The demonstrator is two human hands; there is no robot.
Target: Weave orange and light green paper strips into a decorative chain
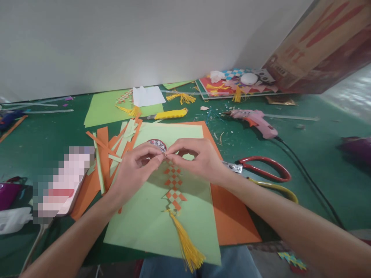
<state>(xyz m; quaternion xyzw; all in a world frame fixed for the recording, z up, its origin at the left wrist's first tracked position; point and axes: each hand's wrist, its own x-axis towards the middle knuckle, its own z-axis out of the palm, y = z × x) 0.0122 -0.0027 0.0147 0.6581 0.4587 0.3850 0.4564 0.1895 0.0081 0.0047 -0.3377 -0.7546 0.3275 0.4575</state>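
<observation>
My left hand [136, 166] and my right hand [199, 158] meet fingertip to fingertip, both pinched on the top end of a woven orange-and-green paper ornament [174, 185]. The ornament hangs toward me and ends in a yellow tassel [188, 247]. It lies over a light green paper sheet [162, 224], which rests on an orange sheet [234, 220]. A small round patterned disc [158, 144] sits just behind my left fingers.
Red-handled scissors [263, 170] and a pink glue gun [256, 121] with a black cord lie to the right on the green table [313, 162]. Orange and green paper strips [110, 154] are piled at left. A yellow comb-like piece [171, 114], finished ornaments [234, 85] and a cardboard box [324, 50] stand behind.
</observation>
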